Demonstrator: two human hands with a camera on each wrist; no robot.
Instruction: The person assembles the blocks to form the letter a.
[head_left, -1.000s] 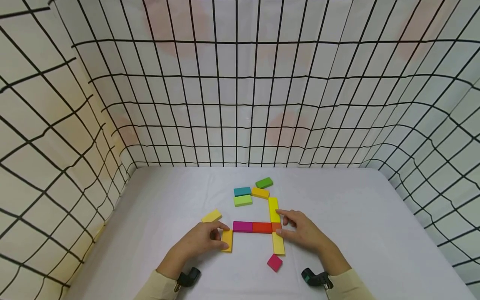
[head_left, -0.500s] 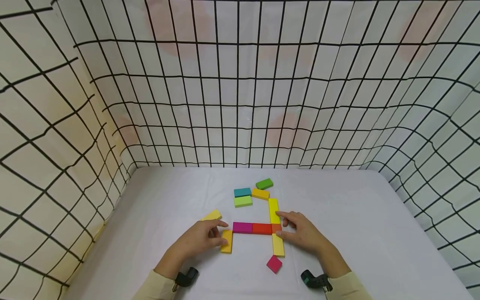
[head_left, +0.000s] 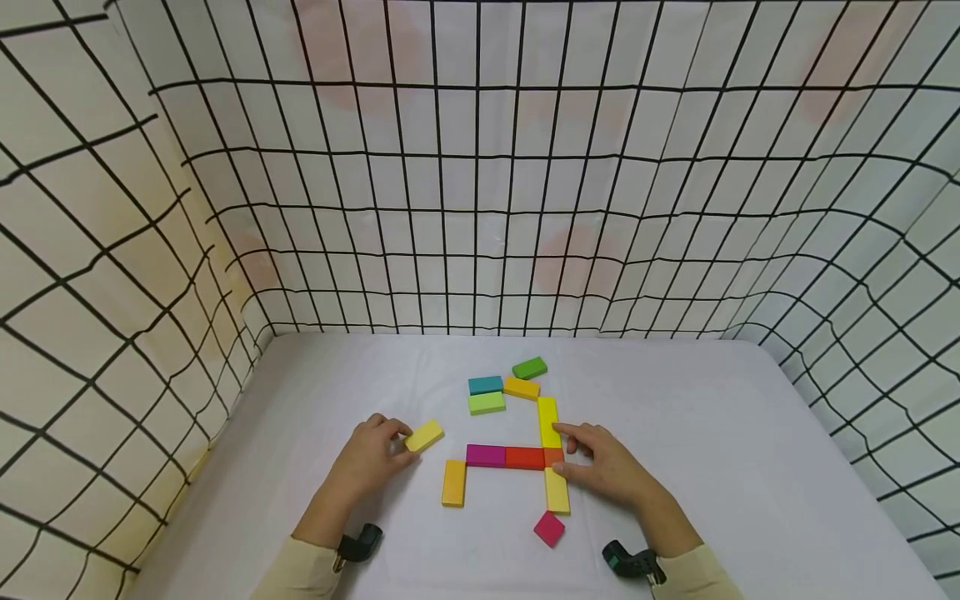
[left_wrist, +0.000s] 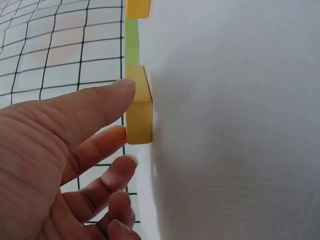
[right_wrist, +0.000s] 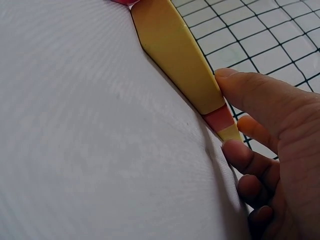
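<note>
My left hand (head_left: pixel 367 458) pinches the left end of a pale yellow rectangular block (head_left: pixel 425 436) between thumb and index finger. In the left wrist view, the thumb overlaps one side of that block (left_wrist: pixel 139 117) and the index fingertip meets its end. My right hand (head_left: pixel 607 467) lies beside a line of blocks, other fingers bent underneath. Its index fingertip touches a bright yellow block (head_left: pixel 548 421); its thumb tip is at a small orange block (head_left: pixel 552 457), above another pale yellow block (head_left: pixel 557 490). A red block (head_left: pixel 524 457) and a magenta block (head_left: pixel 485 455) extend leftward in a row.
An amber block (head_left: pixel 453 483) lies alone below the magenta one. A crimson square block (head_left: pixel 550 529) sits at the front. Farther back are teal (head_left: pixel 485 385), lime (head_left: pixel 487 403), orange-yellow (head_left: pixel 521 388) and green (head_left: pixel 529 367) blocks. Black wire mesh (head_left: pixel 472 183) surrounds the white table (head_left: pixel 675 400).
My left hand has let go of the amber block and moved left and back to the pale yellow block. The amber block sits about where it was. My right hand stays in place.
</note>
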